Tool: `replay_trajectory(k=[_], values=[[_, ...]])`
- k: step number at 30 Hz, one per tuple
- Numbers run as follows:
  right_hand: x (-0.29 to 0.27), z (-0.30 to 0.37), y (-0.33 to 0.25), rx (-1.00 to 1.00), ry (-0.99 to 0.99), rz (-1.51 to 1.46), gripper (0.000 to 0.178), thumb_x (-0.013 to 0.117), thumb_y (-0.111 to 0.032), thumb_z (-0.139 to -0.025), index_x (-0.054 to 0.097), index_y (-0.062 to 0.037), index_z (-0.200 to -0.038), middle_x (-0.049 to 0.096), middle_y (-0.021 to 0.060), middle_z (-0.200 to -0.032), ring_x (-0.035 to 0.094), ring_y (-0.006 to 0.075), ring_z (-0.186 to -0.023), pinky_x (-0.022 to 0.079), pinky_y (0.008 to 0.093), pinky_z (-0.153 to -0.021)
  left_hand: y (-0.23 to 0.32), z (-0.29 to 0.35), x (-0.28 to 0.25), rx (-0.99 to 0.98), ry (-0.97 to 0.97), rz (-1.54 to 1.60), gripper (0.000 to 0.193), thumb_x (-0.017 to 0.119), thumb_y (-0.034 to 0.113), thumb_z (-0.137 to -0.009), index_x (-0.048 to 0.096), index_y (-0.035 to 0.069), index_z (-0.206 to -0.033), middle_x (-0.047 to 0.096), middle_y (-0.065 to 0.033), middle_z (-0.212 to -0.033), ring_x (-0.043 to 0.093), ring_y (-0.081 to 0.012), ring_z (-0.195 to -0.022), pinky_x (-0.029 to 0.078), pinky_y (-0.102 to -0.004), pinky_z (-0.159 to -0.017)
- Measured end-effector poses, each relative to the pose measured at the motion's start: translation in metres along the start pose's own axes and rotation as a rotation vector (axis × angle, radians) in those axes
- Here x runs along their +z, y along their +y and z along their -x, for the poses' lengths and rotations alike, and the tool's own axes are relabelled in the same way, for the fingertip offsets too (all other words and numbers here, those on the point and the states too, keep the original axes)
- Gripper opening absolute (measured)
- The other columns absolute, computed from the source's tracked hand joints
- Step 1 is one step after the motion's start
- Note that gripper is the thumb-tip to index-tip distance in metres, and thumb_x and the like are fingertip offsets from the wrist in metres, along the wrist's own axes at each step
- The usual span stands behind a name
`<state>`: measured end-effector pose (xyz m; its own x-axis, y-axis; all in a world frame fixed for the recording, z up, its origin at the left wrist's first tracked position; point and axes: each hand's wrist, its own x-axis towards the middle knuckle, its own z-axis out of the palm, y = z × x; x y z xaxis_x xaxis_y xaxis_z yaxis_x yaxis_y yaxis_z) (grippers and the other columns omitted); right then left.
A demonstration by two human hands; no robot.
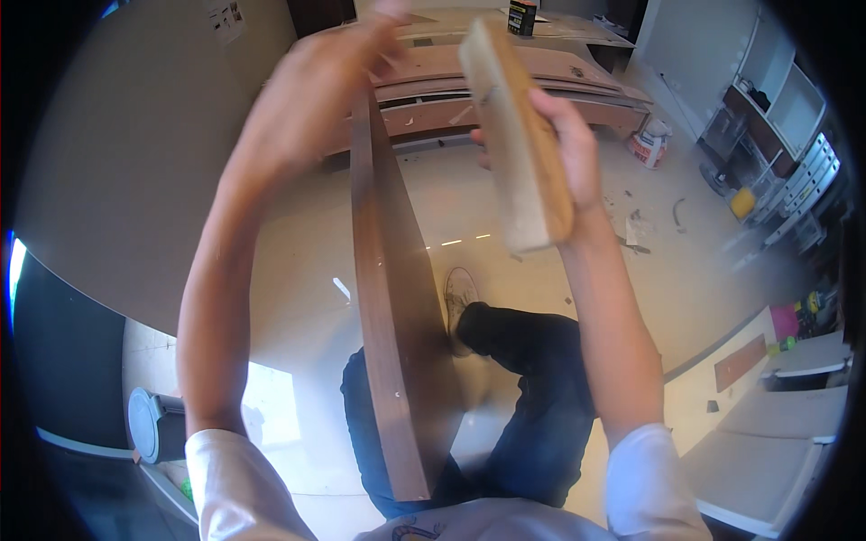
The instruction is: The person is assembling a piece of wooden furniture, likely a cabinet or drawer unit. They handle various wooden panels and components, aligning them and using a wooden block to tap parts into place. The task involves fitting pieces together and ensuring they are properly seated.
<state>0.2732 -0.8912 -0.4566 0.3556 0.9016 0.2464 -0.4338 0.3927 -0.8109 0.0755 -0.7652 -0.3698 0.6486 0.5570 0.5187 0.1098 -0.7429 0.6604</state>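
Note:
My right hand [574,149] grips a thick, pale wooden block [512,144] with rounded corners, held up above the floor. Thumb and fingers wrap its sides. A long dark brown wooden board [383,298] stands on edge between my legs and runs away from me toward the far bench. My left hand [329,86] is raised over the board's far end, apart from the block. Motion smears its fingers, so their grip cannot be read.
Ahead stands a low bench with stacked pinkish panels [505,68] and a dark can [521,18]. A white bag [649,144] sits on the floor at its right, near scattered scraps. To the right are a folded ladder [803,189] and white cabinet panels [758,460]. A grey bin [153,424] stands at left.

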Motion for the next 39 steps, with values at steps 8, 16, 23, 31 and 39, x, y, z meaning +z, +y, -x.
replay_trajectory(k=[8,16,23,31,39], values=[[0.012,-0.125,0.05,0.225,0.124,0.366,0.046,0.061,-0.037,-0.092,0.059,0.0005,-0.12,0.066,0.0179,-0.109,0.063,0.0246,-0.098,0.051,0.0423,-0.083,-0.174,-0.051,0.078,-0.373,0.295,0.158,0.057,0.048,0.039,-0.1,0.058,-0.002,-0.138,0.058,-0.0215,-0.143,0.054,-0.0298,-0.133,0.039,-0.037,-0.109],[0.025,-0.155,0.072,0.275,0.017,0.303,0.04,0.061,-0.036,-0.093,0.06,-0.0036,-0.116,0.065,0.014,-0.106,0.062,0.025,-0.094,0.051,0.0395,-0.083,-0.188,-0.056,0.089,-0.153,0.466,0.573,0.055,0.054,0.028,-0.095,0.057,-0.01,-0.134,0.065,-0.0192,-0.126,0.059,-0.0224,-0.116,0.044,-0.0314,-0.101],[0.012,-0.176,0.065,0.284,-0.031,0.265,0.032,0.057,-0.036,-0.095,0.061,-0.0064,-0.106,0.066,0.0091,-0.095,0.063,0.0209,-0.079,0.054,0.0392,-0.071,-0.185,-0.061,0.105,-0.051,0.463,0.491,0.058,0.052,0.033,-0.093,0.059,-0.012,-0.13,0.061,-0.0328,-0.125,0.056,-0.0431,-0.125,0.041,-0.0417,-0.108],[0.031,-0.194,0.066,0.309,-0.005,0.398,0.034,0.057,-0.037,-0.095,0.062,-0.0051,-0.107,0.066,0.0098,-0.095,0.064,0.0222,-0.08,0.054,0.0404,-0.071,-0.197,-0.058,0.099,-0.07,0.504,0.423,0.062,0.051,0.033,-0.096,0.052,-0.011,-0.139,0.053,-0.0281,-0.143,0.05,-0.0359,-0.136,0.035,-0.0367,-0.114],[0.026,-0.222,0.076,0.241,0.069,0.433,0.035,0.058,-0.038,-0.094,0.061,-0.0056,-0.107,0.064,0.0095,-0.091,0.063,0.0227,-0.078,0.055,0.0398,-0.071,-0.19,-0.051,0.088,-0.112,0.436,0.441,0.065,0.051,0.034,-0.096,0.049,-0.009,-0.144,0.05,-0.0255,-0.15,0.047,-0.0322,-0.141,0.033,-0.0342,-0.116]])
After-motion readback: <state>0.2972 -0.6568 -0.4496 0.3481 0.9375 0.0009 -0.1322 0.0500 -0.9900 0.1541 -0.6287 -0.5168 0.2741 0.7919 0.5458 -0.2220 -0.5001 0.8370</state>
